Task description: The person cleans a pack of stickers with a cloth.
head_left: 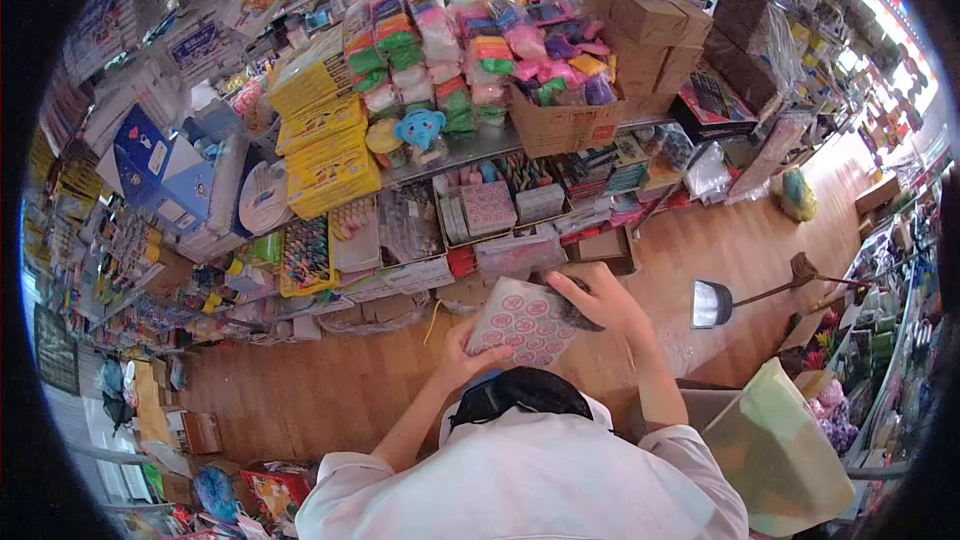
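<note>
A flat, pale pack printed with rows of red round marks is held in front of my chest, above the wooden floor. My left hand grips its lower left side, with the thumb lying on the printed face. At its upper right, my right hand is closed around a dark item that touches or overlaps the pack; what this item is cannot be made out. A similar pack with red round marks lies in a tray on the shelf ahead.
Shelves ahead hold yellow packets, bags of coloured material and an open cardboard box. A dustpan lies on the floor at the right. Near my right elbow stands a container with a pale green cover.
</note>
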`<state>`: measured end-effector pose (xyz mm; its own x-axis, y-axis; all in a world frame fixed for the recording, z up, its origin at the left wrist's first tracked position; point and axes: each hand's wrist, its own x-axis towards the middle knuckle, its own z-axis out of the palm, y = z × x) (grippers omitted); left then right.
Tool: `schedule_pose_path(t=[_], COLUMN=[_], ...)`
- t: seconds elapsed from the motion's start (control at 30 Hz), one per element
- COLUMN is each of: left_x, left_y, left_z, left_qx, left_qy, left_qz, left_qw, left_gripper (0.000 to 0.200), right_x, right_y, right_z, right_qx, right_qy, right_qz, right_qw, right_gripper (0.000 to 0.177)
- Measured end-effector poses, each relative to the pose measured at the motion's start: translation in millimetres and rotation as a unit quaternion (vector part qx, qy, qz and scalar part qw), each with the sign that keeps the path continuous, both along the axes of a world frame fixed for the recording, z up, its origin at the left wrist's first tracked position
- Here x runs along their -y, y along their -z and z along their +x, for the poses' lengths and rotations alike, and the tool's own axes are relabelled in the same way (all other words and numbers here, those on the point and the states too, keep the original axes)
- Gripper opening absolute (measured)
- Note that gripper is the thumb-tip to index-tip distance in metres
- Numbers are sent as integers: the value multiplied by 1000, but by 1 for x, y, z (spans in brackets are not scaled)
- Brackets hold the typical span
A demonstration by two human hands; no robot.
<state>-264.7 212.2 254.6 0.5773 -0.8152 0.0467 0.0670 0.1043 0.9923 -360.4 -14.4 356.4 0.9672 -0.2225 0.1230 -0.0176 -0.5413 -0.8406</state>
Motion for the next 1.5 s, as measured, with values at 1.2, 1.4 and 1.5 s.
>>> schedule_pose_path(t=[1.2,1.4,1.5], left_x=[33,30,33], left_y=[-1,-9,-15], left_z=[-1,1,-13], left_qx=[-337,-310,-276], left_qy=[-142,-149,-137], left_qz=[-193,-190,-179], left_qw=[910,919,934], left_gripper=[46,46,46], right_x=[-53,-56,-34], right_y=[25,29,14], right_z=[18,14,29], right_qx=[205,175,196], right_qy=[308,260,293], right_qz=[290,289,227], right_qw=[882,905,908], right_gripper=[29,34,35])
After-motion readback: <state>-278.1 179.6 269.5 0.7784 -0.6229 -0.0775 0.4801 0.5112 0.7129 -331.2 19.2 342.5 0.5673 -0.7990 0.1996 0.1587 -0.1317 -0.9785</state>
